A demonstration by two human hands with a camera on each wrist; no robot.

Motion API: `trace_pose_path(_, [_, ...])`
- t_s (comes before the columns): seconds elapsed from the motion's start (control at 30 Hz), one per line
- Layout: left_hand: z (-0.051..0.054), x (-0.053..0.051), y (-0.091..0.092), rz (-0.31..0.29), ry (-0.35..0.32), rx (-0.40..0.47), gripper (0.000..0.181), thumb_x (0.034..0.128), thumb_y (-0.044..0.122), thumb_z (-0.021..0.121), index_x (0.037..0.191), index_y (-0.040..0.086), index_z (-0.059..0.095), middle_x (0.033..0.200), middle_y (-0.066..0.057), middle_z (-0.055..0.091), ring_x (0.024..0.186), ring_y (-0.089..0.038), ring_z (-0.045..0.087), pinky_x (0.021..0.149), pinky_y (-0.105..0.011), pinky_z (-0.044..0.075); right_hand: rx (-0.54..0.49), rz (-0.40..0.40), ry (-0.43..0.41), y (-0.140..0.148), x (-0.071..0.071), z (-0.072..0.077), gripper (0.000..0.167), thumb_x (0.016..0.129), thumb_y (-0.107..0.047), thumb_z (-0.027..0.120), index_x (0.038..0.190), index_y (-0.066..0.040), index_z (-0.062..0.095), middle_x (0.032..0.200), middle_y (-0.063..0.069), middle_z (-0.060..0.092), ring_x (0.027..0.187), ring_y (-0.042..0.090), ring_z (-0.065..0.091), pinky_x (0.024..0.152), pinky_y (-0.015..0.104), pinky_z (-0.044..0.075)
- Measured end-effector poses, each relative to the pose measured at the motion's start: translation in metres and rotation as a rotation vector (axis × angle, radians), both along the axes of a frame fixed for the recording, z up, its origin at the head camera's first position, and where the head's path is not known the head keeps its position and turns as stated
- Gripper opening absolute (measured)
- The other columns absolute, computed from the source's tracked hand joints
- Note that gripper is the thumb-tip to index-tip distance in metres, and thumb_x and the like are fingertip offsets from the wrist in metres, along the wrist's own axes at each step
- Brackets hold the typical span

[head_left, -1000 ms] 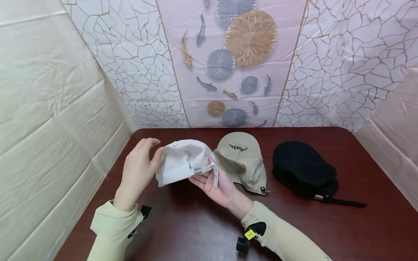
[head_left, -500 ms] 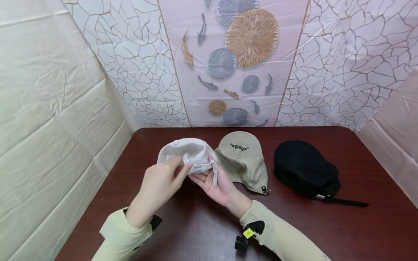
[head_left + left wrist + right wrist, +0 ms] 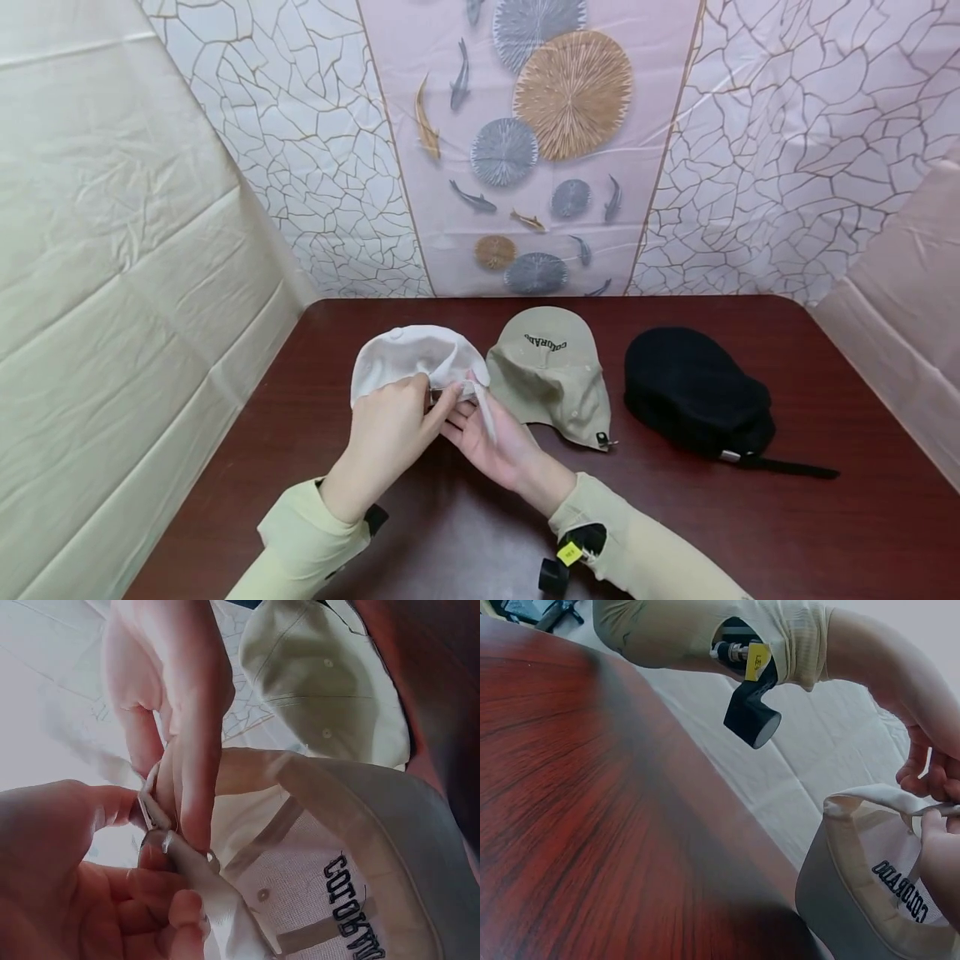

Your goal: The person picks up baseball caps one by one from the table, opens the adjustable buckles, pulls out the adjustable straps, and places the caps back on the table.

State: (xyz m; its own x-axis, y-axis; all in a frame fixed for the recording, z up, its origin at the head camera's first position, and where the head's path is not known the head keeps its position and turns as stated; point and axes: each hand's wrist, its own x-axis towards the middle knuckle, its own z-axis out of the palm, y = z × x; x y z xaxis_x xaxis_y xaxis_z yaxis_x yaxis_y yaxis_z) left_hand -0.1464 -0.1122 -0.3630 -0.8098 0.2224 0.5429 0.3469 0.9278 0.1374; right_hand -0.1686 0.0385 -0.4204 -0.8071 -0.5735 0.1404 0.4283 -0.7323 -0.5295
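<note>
A white baseball cap [image 3: 405, 358] is held up above the table, its back strap [image 3: 483, 408] toward me. My left hand [image 3: 390, 433] pinches the strap near the metal buckle, thumb bent against the fingers. My right hand [image 3: 498, 442], palm up below, grips the strap beside it, and the loose strap end hangs over the palm. In the left wrist view, left hand [image 3: 112, 855] and right hand [image 3: 180, 690] meet at the strap, with dark lettering inside the cap's crown [image 3: 277, 885]. Fingers partly hide the buckle. A beige cap [image 3: 551, 367] lies right of the white one.
A black cap [image 3: 697, 392] with a long loose strap [image 3: 795, 467] rests on the right of the dark red table [image 3: 465, 533]. Draped cloth walls [image 3: 135, 250] stand at the back and sides.
My left hand has moved right and inward, from beside the white cap's left edge to the buckle and strap. The right hand keeps its grip; the other caps lie as before.
</note>
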Motion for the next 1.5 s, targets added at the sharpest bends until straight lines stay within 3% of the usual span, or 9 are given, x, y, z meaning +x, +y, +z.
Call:
trace_pose_path(0.3, [-0.003, -0.003, 0.002, -0.032, 0.02, -0.031, 0.041, 0.0948, 0.033, 0.067, 0.066, 0.011, 0.048, 0.052, -0.001, 0.044, 0.043, -0.028, 0.046, 0.039, -0.038, 0.033, 0.078, -0.03, -0.021, 0.002, -0.003, 0.001, 0.026, 0.112, -0.022, 0.027, 0.12, -0.013, 0.05, 0.11, -0.003, 0.07, 0.106, 0.008, 0.063, 0.1, 0.026, 0.045])
trace_pose_path(0.5, [-0.007, -0.001, -0.001, -0.159, 0.063, -0.004, 0.03, 0.0964, 0.018, 0.061, 0.071, 0.013, 0.047, 0.06, 0.003, 0.043, 0.048, -0.019, 0.046, 0.044, -0.036, 0.038, 0.078, -0.024, -0.035, 0.008, -0.006, 0.003, 0.049, 0.112, -0.028, 0.024, 0.155, -0.004, 0.022, 0.119, 0.003, 0.07, 0.113, 0.012, 0.064, 0.105, 0.029, 0.044])
trace_pose_path(0.63, [-0.006, -0.001, -0.005, -0.206, 0.04, 0.02, 0.028, 0.0983, 0.016, 0.06, 0.074, 0.014, 0.046, 0.063, 0.006, 0.04, 0.052, -0.016, 0.041, 0.047, -0.035, 0.037, 0.071, -0.011, -0.028, 0.01, -0.008, 0.004, 0.057, 0.112, -0.028, 0.027, 0.16, -0.003, 0.009, 0.122, 0.004, 0.069, 0.115, 0.013, 0.063, 0.107, 0.032, 0.042])
trace_pose_path(0.77, [-0.006, -0.001, -0.007, -0.218, 0.01, 0.026, 0.027, 0.0998, 0.017, 0.06, 0.076, 0.015, 0.047, 0.064, 0.007, 0.039, 0.053, -0.014, 0.04, 0.048, -0.033, 0.037, 0.082, -0.021, 0.001, 0.011, -0.008, 0.003, 0.053, 0.111, -0.028, 0.033, 0.156, -0.003, 0.021, 0.123, 0.005, 0.068, 0.115, 0.014, 0.063, 0.108, 0.033, 0.041])
trace_pose_path(0.97, [-0.006, -0.003, -0.007, -0.249, 0.044, 0.032, 0.021, 0.1006, 0.021, 0.06, 0.081, 0.016, 0.053, 0.066, 0.009, 0.044, 0.055, -0.012, 0.044, 0.049, -0.031, 0.039, 0.157, -0.128, 0.148, 0.012, -0.008, 0.0, 0.024, 0.108, -0.013, 0.046, 0.128, -0.006, 0.057, 0.118, 0.005, 0.07, 0.11, 0.017, 0.067, 0.102, 0.038, 0.048])
trace_pose_path(1.07, [-0.007, -0.005, -0.008, -0.291, 0.068, 0.033, 0.023, 0.0992, 0.025, 0.063, 0.081, 0.018, 0.052, 0.067, 0.011, 0.045, 0.057, -0.009, 0.044, 0.05, -0.028, 0.038, 0.187, -0.169, 0.188, 0.011, -0.007, 0.001, 0.015, 0.104, -0.013, 0.054, 0.115, -0.011, 0.066, 0.112, 0.0, 0.07, 0.104, 0.012, 0.067, 0.098, 0.035, 0.05])
trace_pose_path(1.23, [-0.012, -0.01, -0.014, -0.409, 0.103, -0.021, 0.028, 0.0909, 0.036, 0.074, 0.088, 0.016, 0.054, 0.074, 0.01, 0.052, 0.064, -0.009, 0.051, 0.057, -0.028, 0.043, 0.27, -0.199, 0.155, 0.01, -0.008, 0.003, 0.013, 0.102, -0.02, 0.06, 0.098, -0.014, 0.071, 0.097, -0.003, 0.069, 0.09, 0.008, 0.066, 0.086, 0.025, 0.051])
trace_pose_path(1.33, [-0.018, -0.013, -0.018, -0.423, 0.177, -0.086, 0.033, 0.0851, 0.035, 0.08, 0.09, 0.013, 0.055, 0.077, 0.006, 0.054, 0.067, -0.015, 0.055, 0.063, -0.033, 0.048, 0.291, -0.216, 0.114, 0.01, -0.008, 0.004, 0.013, 0.104, -0.017, 0.055, 0.102, -0.015, 0.068, 0.098, -0.003, 0.07, 0.089, 0.008, 0.066, 0.084, 0.023, 0.051])
trace_pose_path(1.5, [-0.021, -0.016, -0.021, -0.354, 0.294, -0.134, 0.026, 0.0841, 0.023, 0.076, 0.083, 0.011, 0.053, 0.072, 0.002, 0.049, 0.061, -0.021, 0.053, 0.061, -0.036, 0.047, 0.291, -0.231, 0.105, 0.009, -0.006, 0.004, 0.013, 0.104, -0.013, 0.054, 0.116, -0.016, 0.058, 0.106, -0.005, 0.067, 0.095, 0.008, 0.064, 0.092, 0.029, 0.049])
